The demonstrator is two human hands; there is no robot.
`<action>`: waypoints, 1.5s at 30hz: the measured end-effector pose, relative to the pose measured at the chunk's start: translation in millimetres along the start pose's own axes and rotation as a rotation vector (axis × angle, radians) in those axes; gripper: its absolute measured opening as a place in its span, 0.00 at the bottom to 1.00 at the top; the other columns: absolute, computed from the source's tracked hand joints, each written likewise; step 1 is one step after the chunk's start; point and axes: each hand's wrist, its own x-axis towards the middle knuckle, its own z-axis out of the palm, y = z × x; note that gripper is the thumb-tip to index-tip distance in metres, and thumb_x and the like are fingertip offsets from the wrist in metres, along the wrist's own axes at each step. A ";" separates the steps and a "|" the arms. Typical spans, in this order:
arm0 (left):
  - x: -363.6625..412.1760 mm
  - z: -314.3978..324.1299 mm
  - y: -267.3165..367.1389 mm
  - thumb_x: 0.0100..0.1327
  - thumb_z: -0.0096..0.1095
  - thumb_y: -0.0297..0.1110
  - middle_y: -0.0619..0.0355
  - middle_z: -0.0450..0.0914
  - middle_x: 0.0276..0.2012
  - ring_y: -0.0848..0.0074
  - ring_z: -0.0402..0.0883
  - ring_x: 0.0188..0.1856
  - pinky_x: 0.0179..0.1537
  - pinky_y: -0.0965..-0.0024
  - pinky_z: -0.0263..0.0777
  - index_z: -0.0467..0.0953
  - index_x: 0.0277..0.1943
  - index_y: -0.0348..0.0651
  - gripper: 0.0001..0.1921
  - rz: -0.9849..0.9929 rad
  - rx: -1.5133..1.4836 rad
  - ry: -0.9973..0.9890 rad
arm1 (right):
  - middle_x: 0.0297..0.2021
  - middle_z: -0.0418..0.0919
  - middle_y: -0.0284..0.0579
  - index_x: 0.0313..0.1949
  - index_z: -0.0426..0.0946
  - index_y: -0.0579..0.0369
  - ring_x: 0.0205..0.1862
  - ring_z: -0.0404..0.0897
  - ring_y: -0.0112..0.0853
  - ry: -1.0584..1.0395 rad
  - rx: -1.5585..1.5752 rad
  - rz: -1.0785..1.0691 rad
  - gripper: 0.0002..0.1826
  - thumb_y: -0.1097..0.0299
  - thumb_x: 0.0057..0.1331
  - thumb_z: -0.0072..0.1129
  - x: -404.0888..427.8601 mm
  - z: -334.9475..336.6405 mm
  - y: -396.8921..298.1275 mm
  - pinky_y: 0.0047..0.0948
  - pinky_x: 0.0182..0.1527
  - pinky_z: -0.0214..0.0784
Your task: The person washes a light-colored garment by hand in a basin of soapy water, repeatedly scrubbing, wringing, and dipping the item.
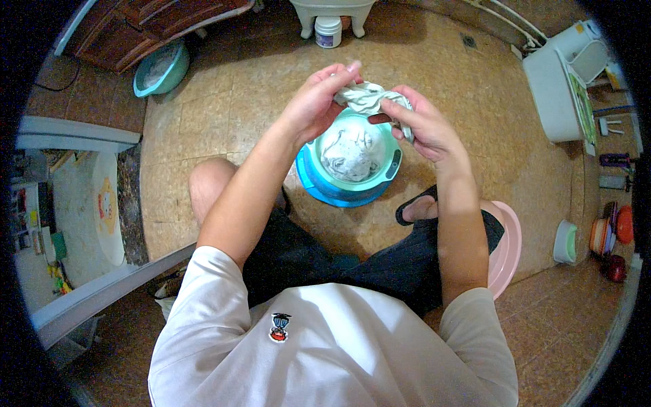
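A pale, crumpled wet-looking cloth [367, 96] stretches between my two hands, above the far rim of a mint-green plastic basin [333, 180]. My left hand [325, 96] holds its left end, thumb on top. The right end is gripped by my right hand [419, 119], with a fold hanging below the fingers. Inside the basin lies a bunched white cloth [352, 152], partly under what looks like suds. A blue basin [310, 185] sits beneath the green one on the tiled floor, between my legs.
A teal basin [178, 68] stands by the wooden cabinet at the upper left. Beyond my hands, a white tub [328, 31] stands under a pale footed fixture [333, 7]. A pink basin [508, 249] is beside my right leg. At right are a white appliance [546, 96] and a small stool [563, 241].
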 end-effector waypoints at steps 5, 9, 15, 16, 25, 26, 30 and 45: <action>0.9 -3.3 -2.3 0.51 0.58 0.17 0.54 0.75 0.35 0.72 0.77 0.38 0.42 0.71 0.73 0.69 0.35 0.37 0.09 0.108 0.067 -0.019 | 0.35 0.74 0.35 0.46 0.67 0.52 0.34 0.73 0.21 0.073 0.138 -0.143 0.14 0.69 0.60 0.55 8.7 -12.2 7.7 0.17 0.28 0.62; -2.8 2.3 -0.2 0.51 0.56 0.14 0.52 0.75 0.40 0.69 0.77 0.42 0.47 0.70 0.72 0.67 0.44 0.34 0.16 0.000 0.118 0.052 | 0.35 0.74 0.37 0.44 0.69 0.54 0.33 0.73 0.22 0.076 0.133 -0.199 0.14 0.79 0.57 0.50 11.2 -20.9 10.9 0.18 0.31 0.65; 1.6 -6.1 -4.3 0.57 0.55 0.19 0.51 0.75 0.40 0.68 0.76 0.42 0.45 0.71 0.73 0.66 0.47 0.32 0.15 -0.195 0.081 -0.007 | 0.36 0.74 0.38 0.44 0.70 0.56 0.34 0.74 0.26 0.101 0.096 -0.305 0.17 0.82 0.53 0.51 7.0 -14.6 6.4 0.23 0.35 0.68; 1.4 -7.9 -4.8 0.57 0.55 0.19 0.51 0.75 0.40 0.68 0.76 0.42 0.45 0.71 0.73 0.66 0.47 0.32 0.15 -0.194 0.081 -0.006 | 0.36 0.74 0.38 0.44 0.70 0.56 0.34 0.74 0.26 0.099 0.096 -0.305 0.17 0.82 0.53 0.51 4.7 -10.6 2.7 0.23 0.35 0.68; 2.4 -2.3 -4.5 0.65 0.49 0.32 0.56 0.73 0.38 0.75 0.72 0.37 0.37 0.75 0.73 0.68 0.42 0.37 0.08 -0.151 -0.124 -0.014 | 0.27 0.72 0.30 0.39 0.70 0.54 0.26 0.69 0.17 0.158 0.030 -0.278 0.10 0.64 0.62 0.56 15.7 -15.5 14.5 0.16 0.26 0.62; 2.9 -2.2 -6.3 0.66 0.49 0.33 0.56 0.73 0.37 0.76 0.72 0.37 0.37 0.75 0.73 0.68 0.42 0.37 0.08 -0.134 -0.091 0.037 | 0.26 0.71 0.29 0.38 0.70 0.53 0.26 0.68 0.16 0.184 -0.002 -0.303 0.09 0.63 0.63 0.55 17.5 -13.6 15.2 0.16 0.27 0.61; 7.8 -7.7 -18.2 0.64 0.52 0.37 0.55 0.74 0.36 0.76 0.73 0.34 0.34 0.76 0.72 0.68 0.41 0.38 0.11 -0.051 -0.023 0.127 | 0.25 0.69 0.26 0.35 0.69 0.50 0.25 0.65 0.15 0.292 -0.120 -0.338 0.06 0.63 0.66 0.50 20.5 0.0 17.7 0.15 0.26 0.58; 8.2 12.0 -63.3 0.65 0.47 0.46 0.64 0.68 0.18 0.83 0.64 0.19 0.17 0.76 0.54 0.71 0.28 0.41 0.17 0.005 0.254 0.372 | 0.29 0.71 0.50 0.24 0.73 0.58 0.30 0.74 0.45 0.725 -0.761 -0.832 0.11 0.64 0.57 0.58 34.4 38.4 44.1 0.38 0.30 0.66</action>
